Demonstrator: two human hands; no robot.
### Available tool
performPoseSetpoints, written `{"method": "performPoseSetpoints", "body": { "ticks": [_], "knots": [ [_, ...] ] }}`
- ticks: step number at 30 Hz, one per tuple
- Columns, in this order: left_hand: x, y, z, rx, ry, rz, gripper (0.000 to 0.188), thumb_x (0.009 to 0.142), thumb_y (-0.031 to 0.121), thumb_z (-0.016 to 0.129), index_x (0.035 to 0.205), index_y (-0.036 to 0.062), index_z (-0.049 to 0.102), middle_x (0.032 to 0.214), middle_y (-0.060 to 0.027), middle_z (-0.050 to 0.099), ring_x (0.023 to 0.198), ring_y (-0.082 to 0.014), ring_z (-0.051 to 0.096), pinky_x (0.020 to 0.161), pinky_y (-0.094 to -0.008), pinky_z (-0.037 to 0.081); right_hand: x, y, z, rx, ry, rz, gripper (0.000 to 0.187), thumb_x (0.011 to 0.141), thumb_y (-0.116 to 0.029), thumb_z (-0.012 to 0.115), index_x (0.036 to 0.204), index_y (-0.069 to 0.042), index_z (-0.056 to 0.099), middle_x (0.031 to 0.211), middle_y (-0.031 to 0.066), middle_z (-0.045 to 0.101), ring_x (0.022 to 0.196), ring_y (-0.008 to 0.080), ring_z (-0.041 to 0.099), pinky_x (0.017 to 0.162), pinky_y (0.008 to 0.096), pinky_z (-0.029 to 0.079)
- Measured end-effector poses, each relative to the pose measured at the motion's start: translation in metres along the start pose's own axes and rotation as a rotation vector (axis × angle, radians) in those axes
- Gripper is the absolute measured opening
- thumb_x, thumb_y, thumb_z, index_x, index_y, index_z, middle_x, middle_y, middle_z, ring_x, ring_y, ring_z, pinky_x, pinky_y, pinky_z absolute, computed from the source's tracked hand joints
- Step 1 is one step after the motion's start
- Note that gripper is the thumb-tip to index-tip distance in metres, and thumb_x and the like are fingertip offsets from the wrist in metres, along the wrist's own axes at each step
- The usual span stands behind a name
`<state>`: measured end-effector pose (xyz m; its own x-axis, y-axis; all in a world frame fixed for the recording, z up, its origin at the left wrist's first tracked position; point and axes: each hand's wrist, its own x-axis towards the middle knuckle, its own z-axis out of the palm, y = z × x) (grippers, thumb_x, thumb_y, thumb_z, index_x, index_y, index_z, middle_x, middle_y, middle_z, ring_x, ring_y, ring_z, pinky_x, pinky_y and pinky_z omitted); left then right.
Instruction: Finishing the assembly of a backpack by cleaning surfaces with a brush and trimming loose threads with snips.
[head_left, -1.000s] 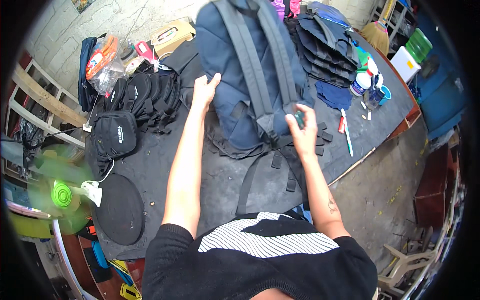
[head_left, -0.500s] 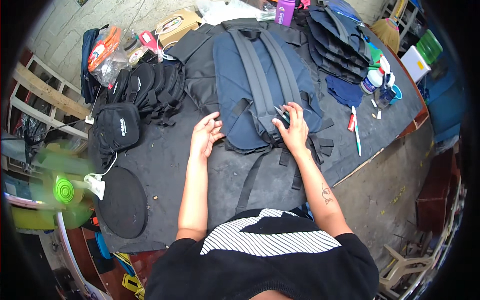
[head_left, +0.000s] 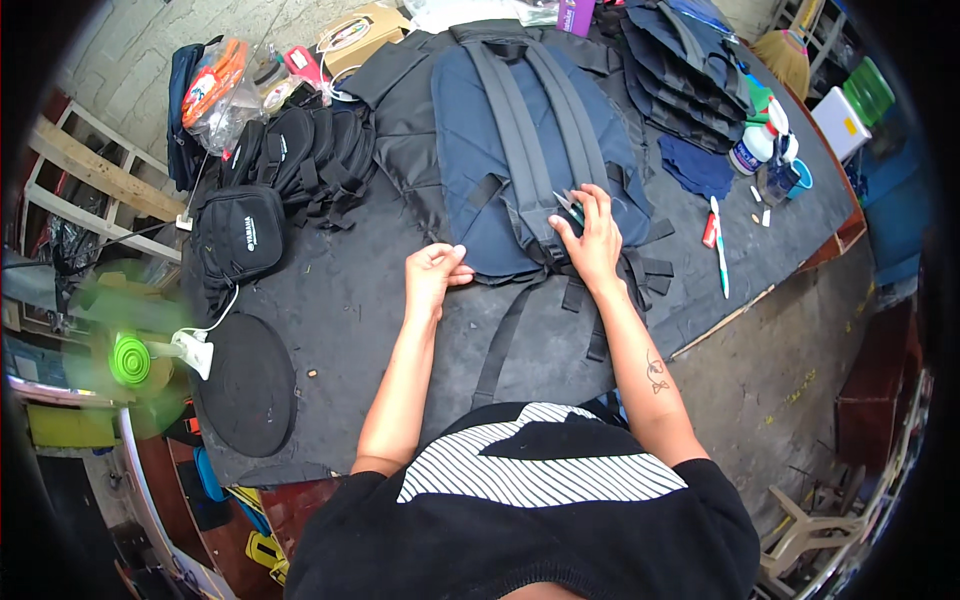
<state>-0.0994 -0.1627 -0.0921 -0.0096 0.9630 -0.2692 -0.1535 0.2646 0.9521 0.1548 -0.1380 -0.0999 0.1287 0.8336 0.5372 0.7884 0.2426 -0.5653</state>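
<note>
In the head view, the backpack [head_left: 520,160] lies strap-side up at upper centre of the surface [head_left: 340,310], nearer the person than a second ago. The left hand [head_left: 435,272] now pinches its lower edge; the right hand [head_left: 592,235] holds small snips [head_left: 567,206] against the straps.
</note>
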Motion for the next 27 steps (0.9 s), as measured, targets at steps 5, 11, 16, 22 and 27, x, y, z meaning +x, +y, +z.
{"method": "performPoseSetpoints", "body": {
  "ticks": [5,11,16,22,27],
  "knots": [
    [-0.005,-0.001,-0.003,-0.088,0.046,0.031,0.016,0.09,0.016,0.064,0.091,-0.0006,0.061,0.081,-0.0107,0.066,0.07,-0.0182,0.068,0.063,-0.0286,0.058,0.002,-0.004,-0.003,0.024,-0.004,0.022,0.045,0.076,-0.027,0.075,0.111,-0.006,0.056,0.122,0.0091,0.051,0.099,0.032,0.06,0.081,0.041,0.05],
    [-0.011,-0.006,-0.002,-0.211,0.051,0.022,0.01,0.093,0.012,0.057,0.093,0.0027,0.057,0.082,-0.01,0.064,0.071,-0.0197,0.068,0.064,-0.0305,0.059,0.004,-0.062,-0.017,0.185,0.035,-0.152,0.031,0.073,-0.014,0.073,0.101,-0.006,0.06,0.097,0.0106,0.059,0.089,0.0315,0.061,0.074,0.0395,0.048],
    [-0.01,-0.002,0.002,-0.132,0.072,0.075,0.009,0.093,0.01,0.055,0.089,0.0025,0.056,0.08,-0.0101,0.064,0.067,-0.0185,0.067,0.062,-0.0296,0.058,-0.006,-0.094,0.006,0.138,-0.138,-0.48,0.026,0.066,-0.01,0.073,0.09,-0.007,0.063,0.085,0.0048,0.055,0.078,0.0239,0.056,0.069,0.0357,0.042],
    [-0.008,-0.003,0.001,-0.068,0.061,0.156,0.01,0.093,0.01,0.055,0.088,0.0022,0.057,0.077,-0.0083,0.065,0.063,-0.0163,0.066,0.061,-0.0279,0.057,-0.006,-0.095,0.03,0.077,-0.172,-0.479,0.015,0.068,-0.01,0.069,0.081,-0.007,0.062,0.081,0.0046,0.053,0.078,0.0232,0.055,0.069,0.0368,0.041],
    [-0.007,-0.005,0.003,-0.028,0.111,0.203,0.01,0.093,0.009,0.056,0.087,0.0023,0.059,0.077,-0.005,0.064,0.066,-0.0126,0.064,0.062,-0.0263,0.056,-0.009,-0.098,0.031,0.122,-0.179,-0.419,0.011,0.07,-0.01,0.069,0.078,-0.007,0.062,0.079,0.0057,0.053,0.075,0.0238,0.056,0.068,0.0372,0.041]
  ]
}}
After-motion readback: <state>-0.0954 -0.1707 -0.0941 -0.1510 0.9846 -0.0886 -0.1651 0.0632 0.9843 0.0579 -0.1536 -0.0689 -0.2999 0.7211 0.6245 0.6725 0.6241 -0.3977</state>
